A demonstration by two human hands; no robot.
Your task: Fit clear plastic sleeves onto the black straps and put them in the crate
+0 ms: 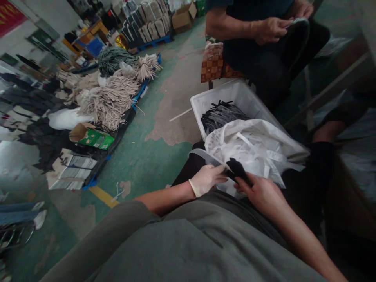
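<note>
My left hand (208, 179), in a pale glove, pinches a translucent whitish strip (205, 156) that curves out to the left above my lap. Bare and closed, my right hand (263, 192) grips a black strip (238, 170). The two strips meet between my fingertips; whether they are joined there I cannot tell. Just beyond my hands, a white sack (226, 135) lies with its mouth spread, full of loose white strips (257, 150). Behind it, dark strips (220, 115) are heaped in a white plastic bin (198, 113).
Across from me a seated co-worker's hands (272, 30) hold a pale strip, beside a brown checkered seat (212, 62). On the left, bundles of beige cords (108, 100) and a green carton (96, 138) rest on a low pallet. Stacked bags (152, 19) stand at the back.
</note>
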